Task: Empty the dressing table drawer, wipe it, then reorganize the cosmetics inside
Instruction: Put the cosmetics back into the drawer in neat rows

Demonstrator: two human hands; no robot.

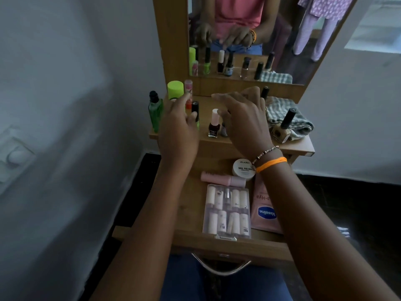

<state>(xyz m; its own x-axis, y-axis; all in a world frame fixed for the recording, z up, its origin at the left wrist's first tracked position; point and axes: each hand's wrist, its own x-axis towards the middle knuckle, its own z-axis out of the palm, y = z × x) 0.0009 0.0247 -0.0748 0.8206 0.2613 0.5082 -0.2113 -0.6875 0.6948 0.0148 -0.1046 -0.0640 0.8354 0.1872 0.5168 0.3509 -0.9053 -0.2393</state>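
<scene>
The dressing table drawer [191,213] is pulled open below me. In it lie a clear box of small white bottles [226,211], a pink Vaseline tube [265,211], a pink tube [223,180] and a white nail polish remover jar [243,169]. My left hand [180,124] reaches over the tabletop, its thumb against a black-capped green nail polish [195,107]. My right hand [243,118] hovers with spread fingers over a dark red polish with a white cap [214,124] and a small bottle [224,130] partly hidden beneath it.
On the tabletop [217,141] stand a green bottle [155,111], a lime-capped container [175,89], a pink stick [188,88], a beige polish [283,128] and a checked cloth [282,111]. A mirror [238,40] rises behind. A white wall is on the left.
</scene>
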